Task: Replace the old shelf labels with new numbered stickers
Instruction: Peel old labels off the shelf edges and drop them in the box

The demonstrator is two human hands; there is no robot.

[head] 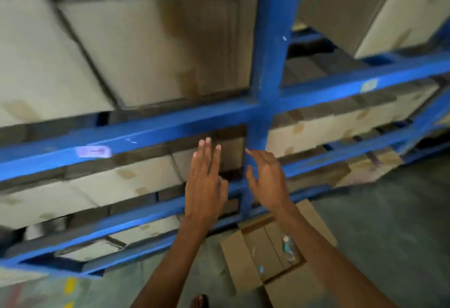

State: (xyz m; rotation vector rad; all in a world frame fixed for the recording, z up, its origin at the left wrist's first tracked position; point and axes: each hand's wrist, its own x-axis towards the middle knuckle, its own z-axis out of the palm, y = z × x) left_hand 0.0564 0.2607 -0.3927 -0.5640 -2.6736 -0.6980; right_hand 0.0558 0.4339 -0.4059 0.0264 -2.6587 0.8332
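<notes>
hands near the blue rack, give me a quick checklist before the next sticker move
1. Left hand free: ok, fingers spread, nothing held.
2. Right hand free: ok, open, nothing visible in it.
3. New sticker ready in hand: not ok, neither hand holds one.
4. Label within sight: ok, a pale label sits on the beam left of the hands; another on the beam to the right.
5. Label number readable: cannot tell, the picture is blurred.
6. Supplies close: cannot tell, an open box lies on the floor below with small shiny bits inside, too blurred to identify.
</notes>
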